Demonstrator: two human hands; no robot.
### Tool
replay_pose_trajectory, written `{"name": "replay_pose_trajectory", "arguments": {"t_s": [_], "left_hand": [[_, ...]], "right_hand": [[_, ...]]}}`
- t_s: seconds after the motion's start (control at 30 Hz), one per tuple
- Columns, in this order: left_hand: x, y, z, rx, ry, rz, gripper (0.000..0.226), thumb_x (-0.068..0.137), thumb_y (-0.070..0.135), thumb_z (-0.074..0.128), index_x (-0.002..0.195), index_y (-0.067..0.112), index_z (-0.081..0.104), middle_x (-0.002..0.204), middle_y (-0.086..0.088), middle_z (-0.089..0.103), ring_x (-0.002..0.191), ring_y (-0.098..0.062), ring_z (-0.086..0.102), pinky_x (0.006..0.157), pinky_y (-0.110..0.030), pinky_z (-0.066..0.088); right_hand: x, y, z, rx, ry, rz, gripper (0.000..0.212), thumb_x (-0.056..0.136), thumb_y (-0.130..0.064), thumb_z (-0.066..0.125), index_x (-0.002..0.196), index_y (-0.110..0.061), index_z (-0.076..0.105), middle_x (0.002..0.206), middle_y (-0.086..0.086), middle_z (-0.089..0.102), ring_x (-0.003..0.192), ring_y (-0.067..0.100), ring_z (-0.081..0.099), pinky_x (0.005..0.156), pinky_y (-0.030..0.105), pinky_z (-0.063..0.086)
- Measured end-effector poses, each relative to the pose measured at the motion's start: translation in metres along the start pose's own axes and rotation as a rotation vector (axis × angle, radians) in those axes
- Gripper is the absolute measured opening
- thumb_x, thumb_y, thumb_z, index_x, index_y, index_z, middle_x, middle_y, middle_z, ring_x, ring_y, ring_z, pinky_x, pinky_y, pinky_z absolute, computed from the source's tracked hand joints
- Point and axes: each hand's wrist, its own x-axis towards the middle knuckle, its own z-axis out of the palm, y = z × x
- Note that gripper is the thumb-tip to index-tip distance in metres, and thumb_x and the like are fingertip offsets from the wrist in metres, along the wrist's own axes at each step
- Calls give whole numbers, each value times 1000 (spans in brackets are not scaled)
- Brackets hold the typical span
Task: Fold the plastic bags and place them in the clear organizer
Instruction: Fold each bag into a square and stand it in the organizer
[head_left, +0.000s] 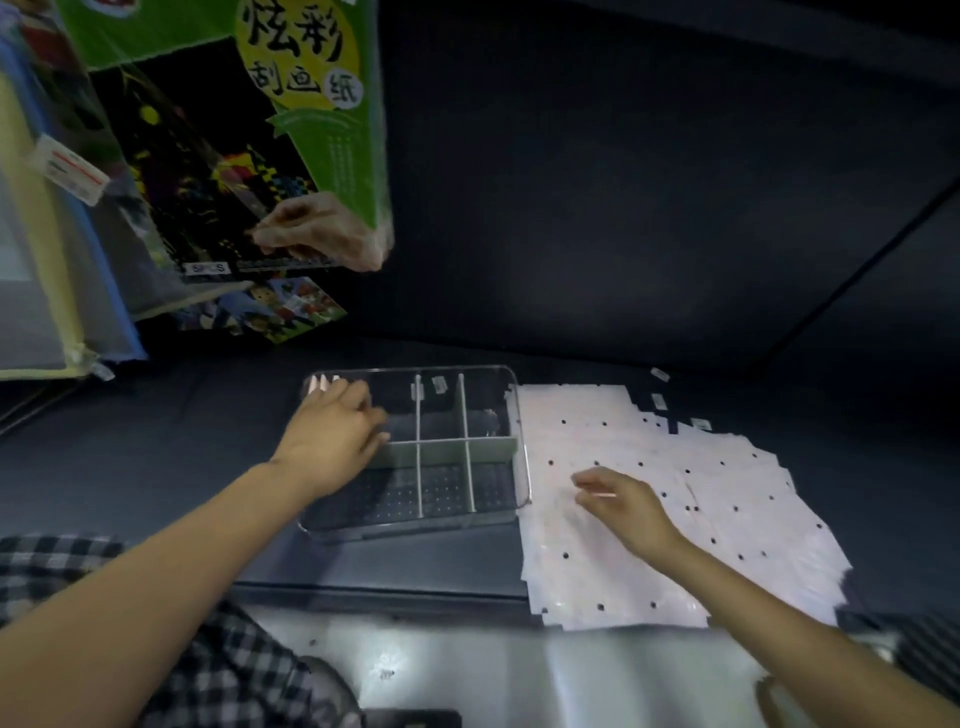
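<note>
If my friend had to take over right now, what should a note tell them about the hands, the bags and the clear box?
Left hand: reaches into the far left part of the clear organizer, fingers curled; something pale shows at its fingertips, but whether it grips it is unclear.
Right hand: rests on the plastic bags, fingers pinching the top sheet.
Bags: a spread, overlapping pile of flat pale sheets with small dark holes, right beside the organizer on the dark table.
Done: at most one bag is in the organizer; the other compartments look empty.
Left: fold nearly the whole pile and put each bag into the compartments.
</note>
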Motion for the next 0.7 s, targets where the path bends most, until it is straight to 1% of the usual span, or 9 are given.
{"name": "replay_pose_trajectory", "arguments": {"t_s": [0.07,0.17,0.27,0.33,0.37,0.43,0.5,0.57,0.7], "left_hand": [[1,25,-4,-61,67,135,25,95,33,53,109,20,68,105,-4,55,100,-25,49,83,-37,39],[1,70,-4,-169,105,295,20,91,27,61,103,16,71,101,-6,61,96,-28,55,79,-38,45],[-2,117,15,-234,-52,387,31,97,37,46,121,23,62,118,3,56,112,-17,46,95,-30,39],[-8,145,32,-279,-168,421,34,98,37,44,128,24,56,129,5,52,120,-14,41,100,-26,35],[-11,158,40,-291,-227,429,36,98,36,45,131,25,52,135,5,48,126,-13,38,103,-25,33],[-19,179,55,-293,-367,444,47,96,36,49,141,25,41,150,5,34,138,-12,27,112,-24,24],[-26,191,67,-278,-497,449,63,93,39,54,149,26,27,158,4,15,145,-13,12,117,-25,14],[-31,197,77,-252,-575,451,75,90,40,58,151,25,17,160,3,4,146,-14,4,117,-25,7],[-31,197,84,-211,-598,438,78,90,37,60,152,26,14,160,6,2,146,-13,4,117,-26,10]], "right_hand": [[-27,40,-17,-229,-58,67,43,86,-29,66,127,-19,55,130,-4,55,120,13,52,97,13,36],[-61,90,-22,-475,-241,35,80,84,-48,63,148,-21,24,152,-12,19,140,6,21,109,11,13],[-82,115,-13,-626,-262,-100,79,89,-46,56,150,-22,12,156,-9,0,145,8,6,113,13,3],[-91,116,-8,-662,-216,-175,67,89,-33,62,146,-17,30,155,-2,16,143,14,20,115,18,14],[-93,116,-6,-648,-164,-219,62,81,-25,73,137,-14,48,148,3,35,135,19,38,111,23,30],[-96,117,-5,-618,-73,-294,45,68,-19,84,111,-16,70,126,2,61,115,20,60,90,27,51],[-99,114,-9,-546,-88,-233,24,88,-30,63,110,-23,70,133,-7,55,127,11,49,101,19,41],[-99,119,-12,-492,-137,-169,37,95,-44,43,114,-25,68,137,-11,52,133,5,39,106,13,29],[-93,112,-19,-265,-108,-9,16,90,-23,61,96,-14,73,105,-2,71,102,12,62,87,17,43]]}}
